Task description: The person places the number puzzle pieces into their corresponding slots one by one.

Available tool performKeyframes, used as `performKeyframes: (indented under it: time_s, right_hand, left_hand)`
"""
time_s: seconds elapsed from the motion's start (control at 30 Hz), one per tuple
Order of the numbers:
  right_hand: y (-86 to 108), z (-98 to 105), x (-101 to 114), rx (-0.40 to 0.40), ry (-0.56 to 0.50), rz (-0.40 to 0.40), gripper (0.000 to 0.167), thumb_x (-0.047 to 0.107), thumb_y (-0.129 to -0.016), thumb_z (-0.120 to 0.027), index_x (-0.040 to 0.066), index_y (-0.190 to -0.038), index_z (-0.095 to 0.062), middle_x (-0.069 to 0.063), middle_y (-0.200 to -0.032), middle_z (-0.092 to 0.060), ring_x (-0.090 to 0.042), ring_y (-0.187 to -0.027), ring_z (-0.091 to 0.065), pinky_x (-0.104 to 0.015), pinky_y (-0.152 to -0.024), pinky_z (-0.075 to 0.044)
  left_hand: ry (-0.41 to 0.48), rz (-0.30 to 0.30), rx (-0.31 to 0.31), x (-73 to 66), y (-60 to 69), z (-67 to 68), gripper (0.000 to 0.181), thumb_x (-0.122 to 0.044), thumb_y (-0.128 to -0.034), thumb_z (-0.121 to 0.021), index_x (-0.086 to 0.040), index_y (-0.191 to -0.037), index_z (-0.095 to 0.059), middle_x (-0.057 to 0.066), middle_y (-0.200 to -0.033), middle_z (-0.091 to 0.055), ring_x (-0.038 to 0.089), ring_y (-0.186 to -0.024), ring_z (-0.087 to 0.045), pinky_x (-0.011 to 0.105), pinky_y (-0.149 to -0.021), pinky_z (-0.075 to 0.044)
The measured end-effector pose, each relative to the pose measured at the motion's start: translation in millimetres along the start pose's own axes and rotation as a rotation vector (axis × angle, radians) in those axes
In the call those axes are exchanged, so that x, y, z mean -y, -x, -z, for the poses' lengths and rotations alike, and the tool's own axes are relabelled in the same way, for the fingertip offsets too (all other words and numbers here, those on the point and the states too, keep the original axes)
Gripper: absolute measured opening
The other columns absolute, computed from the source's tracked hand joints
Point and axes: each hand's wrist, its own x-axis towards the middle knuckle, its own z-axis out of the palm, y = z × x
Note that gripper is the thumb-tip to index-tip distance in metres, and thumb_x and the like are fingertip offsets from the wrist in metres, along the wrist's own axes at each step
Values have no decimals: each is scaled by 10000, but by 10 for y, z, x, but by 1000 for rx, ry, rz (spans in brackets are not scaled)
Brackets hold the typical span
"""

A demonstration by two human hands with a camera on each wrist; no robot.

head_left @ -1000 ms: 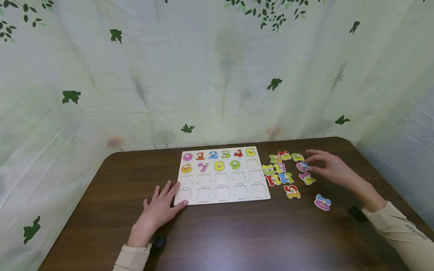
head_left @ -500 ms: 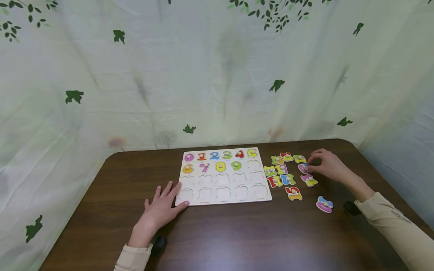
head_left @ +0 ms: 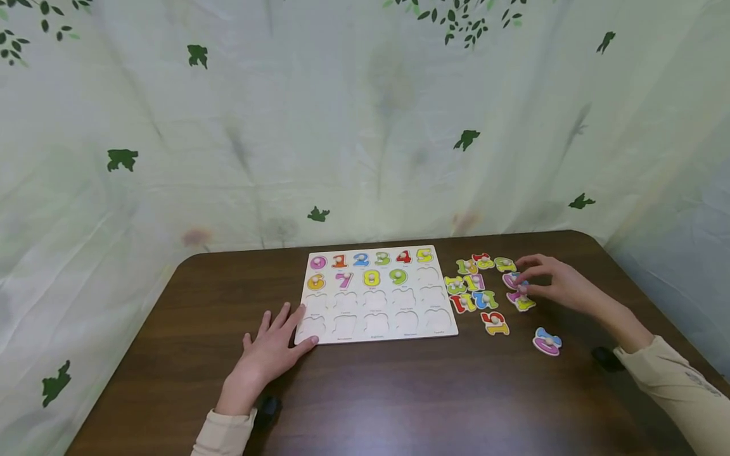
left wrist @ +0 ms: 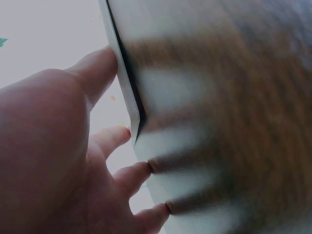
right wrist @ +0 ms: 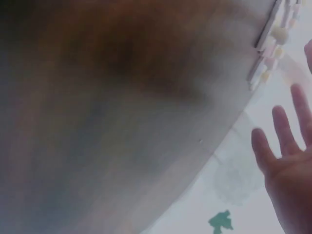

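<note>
A white number puzzle board (head_left: 353, 320) lies on the table, with coloured digits 0 to 9 seated in its upper rows. My left hand (head_left: 270, 350) rests flat at the board's near-left corner, fingers spread. In the left wrist view its thumb (left wrist: 100, 68) lies on the board's edge. My right hand (head_left: 561, 288) is over the loose pieces at the right, thumb and index finger a little apart. Beneath its fingertips are a purple-and-blue piece (head_left: 509, 279) and a purple-and-yellow piece (head_left: 521, 303). In the right wrist view several fingers (right wrist: 263, 148) are extended; contact with the pieces is hidden.
Several two-digit number pieces cluster beside the board, among them a red 11 (head_left: 463, 303) and a blue-and-yellow 12 (head_left: 485, 299). A red-and-yellow 15 (head_left: 495, 323) and a purple-and-blue piece (head_left: 547, 342) lie nearer. A leaf-patterned curtain (head_left: 342, 126) hangs behind the brown table (head_left: 388, 399).
My right thumb and index finger have come apart and shifted slightly from the purple-and-blue piece towards the purple-and-yellow one. My left hand stays at the board's corner.
</note>
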Motion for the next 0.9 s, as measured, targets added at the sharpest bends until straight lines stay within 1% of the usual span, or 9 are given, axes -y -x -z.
performKeyframes:
  time_s: [0.1,0.2,0.27,0.37,0.43,0.5,0.63,0.73,0.9]
  right_hand:
    - [123,22,55,9,-6,49,179,111,-844,-781,209,-994,-776,-143,-1282,-584,-360,-1177,-505,-533,-872,-441]
    - [273,29,124,20,-9,18,176,200,-841,-796,235,-1012,-775,-111,-1286,-592,-330,-1182,-508,-498,-865,-452]
    - [382,20,170,17,8,-15,179,286,-823,-811,262,-994,-767,-68,-1257,-607,-276,-1156,-514,-469,-855,-459]
    - [535,-13,223,-3,45,-47,171,366,-774,-841,318,-900,-736,15,-1166,-622,-167,-1077,-507,-393,-818,-460]
    - [618,-38,243,-17,68,-45,192,374,-742,-863,353,-819,-687,53,-1093,-616,-131,-1014,-497,-355,-785,-446]
    - [684,-58,256,-27,87,-45,246,382,-721,-875,382,-757,-632,83,-1036,-595,-127,-970,-485,-341,-761,-423]
    - [766,-81,265,-20,127,-59,302,421,-709,-874,399,-704,-572,112,-986,-557,-167,-924,-489,-355,-727,-405]
    - [788,-89,265,-9,140,-68,283,423,-724,-863,396,-712,-582,105,-988,-557,-196,-924,-506,-386,-732,-419]
    - [787,-93,264,-10,130,-51,217,394,-761,-845,401,-761,-629,94,-1010,-580,-203,-948,-524,-411,-762,-435]
  left_hand:
    - [0,2,-4,-3,0,7,796,-556,-942,-562,-157,-1569,-277,217,-1605,-165,528,-1432,-51,807,-984,-55]
    - [-3,6,-5,-6,3,12,802,-556,-940,-565,-152,-1569,-275,220,-1604,-164,533,-1429,-52,805,-986,-55]
    - [-5,7,-1,-9,5,14,806,-560,-939,-563,-149,-1569,-274,223,-1604,-164,535,-1428,-52,806,-985,-57]
    - [-7,3,1,-15,8,19,802,-558,-942,-561,-150,-1569,-274,223,-1604,-164,534,-1429,-52,807,-983,-60]
    - [-7,-1,-2,-17,9,22,798,-553,-943,-562,-149,-1569,-276,224,-1603,-166,533,-1429,-55,808,-982,-62]
    - [-4,-4,-4,-18,11,25,792,-545,-945,-565,-150,-1569,-276,223,-1603,-166,531,-1430,-53,809,-980,-61]
    - [1,-5,0,-17,12,19,792,-545,-947,-562,-155,-1571,-270,221,-1605,-160,529,-1431,-47,810,-979,-56]
    - [4,-7,2,-17,10,11,791,-546,-948,-561,-157,-1572,-268,219,-1606,-157,528,-1432,-44,810,-978,-54]
    - [5,-6,3,-17,1,-1,795,-555,-946,-557,-160,-1572,-267,217,-1607,-153,526,-1433,-40,809,-979,-50]
